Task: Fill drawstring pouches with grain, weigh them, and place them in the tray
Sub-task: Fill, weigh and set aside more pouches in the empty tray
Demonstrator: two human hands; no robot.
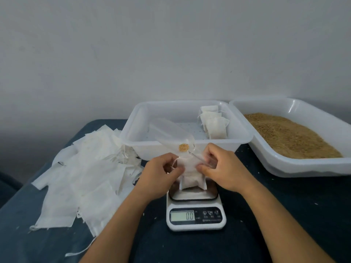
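A white drawstring pouch with grain in it hangs just over the platform of a small scale, whose display reads 0.0. My left hand pinches the pouch's top left edge by the string. My right hand grips the handle of a clear plastic scoop and its thumb presses on the pouch's top right edge. The scoop tilts up to the left over the white tray, with a small clump of grain left near its handle end. Three filled pouches lie in the tray's back right corner.
A second white tray at the right holds a bed of brown grain. A loose pile of empty pouches covers the dark cloth to the left of the scale. A few stray grains dot the cloth. A grey wall rises behind.
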